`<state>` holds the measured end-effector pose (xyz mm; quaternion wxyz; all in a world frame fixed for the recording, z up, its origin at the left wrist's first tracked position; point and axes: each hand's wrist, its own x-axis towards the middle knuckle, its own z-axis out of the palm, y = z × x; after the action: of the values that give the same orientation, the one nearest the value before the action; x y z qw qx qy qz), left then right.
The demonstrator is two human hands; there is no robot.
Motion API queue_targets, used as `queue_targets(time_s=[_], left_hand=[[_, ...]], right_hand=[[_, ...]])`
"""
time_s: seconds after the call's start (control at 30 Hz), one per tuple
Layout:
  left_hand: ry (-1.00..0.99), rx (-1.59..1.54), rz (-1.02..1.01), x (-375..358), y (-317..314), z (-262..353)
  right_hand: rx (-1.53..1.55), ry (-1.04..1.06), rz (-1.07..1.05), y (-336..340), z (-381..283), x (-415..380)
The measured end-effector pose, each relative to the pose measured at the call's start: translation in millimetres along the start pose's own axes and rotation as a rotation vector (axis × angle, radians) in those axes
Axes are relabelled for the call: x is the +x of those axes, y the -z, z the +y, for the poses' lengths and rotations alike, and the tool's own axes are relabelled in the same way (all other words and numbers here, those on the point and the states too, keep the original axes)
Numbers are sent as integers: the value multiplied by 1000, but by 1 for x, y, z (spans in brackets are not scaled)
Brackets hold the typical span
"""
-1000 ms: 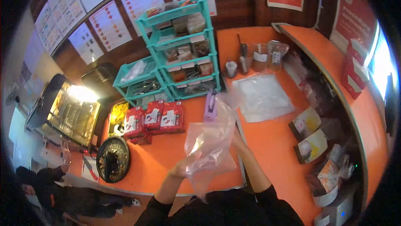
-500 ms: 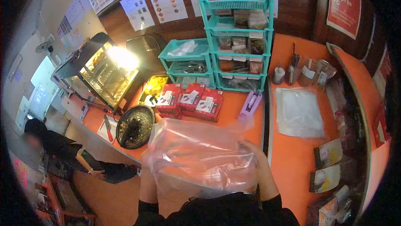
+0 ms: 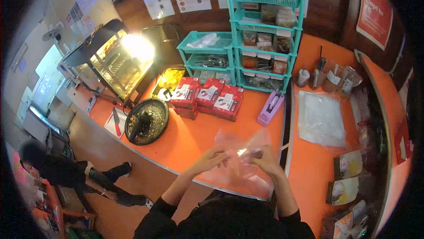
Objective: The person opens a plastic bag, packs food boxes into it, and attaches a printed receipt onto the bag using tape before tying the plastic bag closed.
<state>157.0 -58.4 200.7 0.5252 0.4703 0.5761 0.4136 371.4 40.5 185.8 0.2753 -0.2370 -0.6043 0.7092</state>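
A clear pinkish plastic bag [image 3: 234, 170] stands upright over the front edge of the orange counter [image 3: 176, 148], gathered between my hands. My left hand [image 3: 212, 159] touches its left side, the fingers slightly bent and partly blurred; whether they grip the plastic I cannot tell. On the right, my right hand [image 3: 265, 159] is closed on the bag near its top. A purple tape dispenser [image 3: 270, 108] stands just behind the bag. Red boxes [image 3: 185, 93] are stacked farther back, to the left of the dispenser.
A stone mortar [image 3: 146, 122] and a red-handled knife [image 3: 117, 122] lie left. Behind are teal shelves [image 3: 265, 29], a yellow container [image 3: 170, 80] and a lit display case [image 3: 117, 62]. Flat plastic bags [image 3: 321, 119] lie right. Another person [image 3: 66, 172] is at lower left.
The bag, spread wide before, is now gathered and narrower. My hands have come closer together. The other person's legs are farther apart, and the view has shifted.
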Motion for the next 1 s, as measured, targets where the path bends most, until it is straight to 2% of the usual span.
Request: queue_targets(time_s=[0.07,0.2,0.27,0.3,0.33,0.4,0.43,0.47,0.5,0.53,0.57,0.6,0.63,0.7,0.73,0.77,0.8,0.83,0.87,0.93,0.97,1.0], left_hand=[[-46,32,-130,2,-11,22],[-174,82,-122,8,-20,9],[-115,483,31,2,-26,16],[-113,483,30,3,-27,10],[-144,370,28,6,-27,0],[-178,256,24,10,-33,-11],[-131,104,18,11,-38,-16],[-83,-49,14,11,-41,-13],[-83,-51,16,10,-39,-9],[-31,-136,-72,8,-33,-3],[20,-221,-160,5,-26,4],[-128,-48,6,6,-9,-3],[-277,126,175,4,12,-9],[-401,697,537,-12,49,8],[-410,701,539,-16,55,23],[-452,631,625,-23,56,36],[-486,557,707,-27,54,41],[-483,556,704,-19,57,27],[-601,565,627,-3,61,2],[-462,252,405,12,42,-18],[-195,-63,259,19,15,-25],[-197,-57,252,26,-8,-25]], right_hand=[[-192,-112,-1,-15,-3,3],[-287,-1,54,-32,0,4],[-232,7,3,-40,-2,1],[-175,10,-44,-43,-5,-2],[-174,8,-44,-44,-6,-3],[-511,-126,-89,-44,-10,-5],[-512,-125,-89,-45,-12,-6],[-387,-125,-63,-46,-15,-8],[-260,-127,-37,-47,-17,-10],[-133,-128,-10,-48,-18,-11],[-191,-41,71,-38,-9,-13],[-250,48,151,-17,-1,-16],[-454,49,176,15,-26,-20],[-588,46,610,87,-4,-25],[-849,58,747,112,-13,-32],[-1114,61,879,127,-24,-42],[-1116,54,877,113,-36,-41],[-864,200,998,92,-47,-31],[-602,341,1106,80,-53,-27],[-380,329,704,105,15,-6],[-211,401,651,68,27,9],[-35,394,570,52,35,15]])
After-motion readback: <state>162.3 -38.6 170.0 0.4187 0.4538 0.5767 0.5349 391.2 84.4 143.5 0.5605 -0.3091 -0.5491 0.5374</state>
